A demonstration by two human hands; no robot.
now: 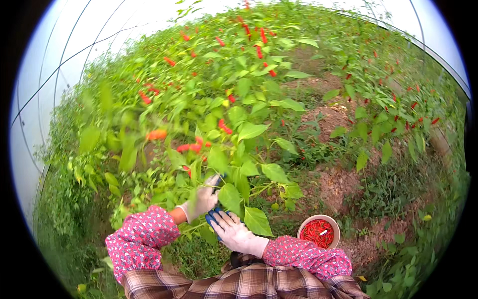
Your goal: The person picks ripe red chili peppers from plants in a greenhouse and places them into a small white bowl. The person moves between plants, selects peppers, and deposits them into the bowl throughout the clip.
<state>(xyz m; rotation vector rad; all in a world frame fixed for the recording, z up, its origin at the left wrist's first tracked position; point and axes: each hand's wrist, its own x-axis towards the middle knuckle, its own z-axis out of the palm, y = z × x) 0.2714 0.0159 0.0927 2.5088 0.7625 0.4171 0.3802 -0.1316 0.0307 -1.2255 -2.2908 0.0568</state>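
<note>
Both hands wear white gloves with blue-coated fingers and reach into a chilli pepper plant in front of me. My left hand is among the leaves, its fingertips partly covered by foliage. Just below and to the right, my right hand shows its back, with the fingers pointing up-left toward the stems. Whether either hand grips anything is hidden. Ripe red chillies hang above my left hand. A broad green leaf lies beside my right hand. On the ground to the right, a pale bucket holds many red chillies and a small white object.
More chilli plants with red fruit grow in a row on the right. Between the rows runs bare brown soil with weeds. Greenhouse film on a thin frame rises at the left. Blurred leaves stand close at the left.
</note>
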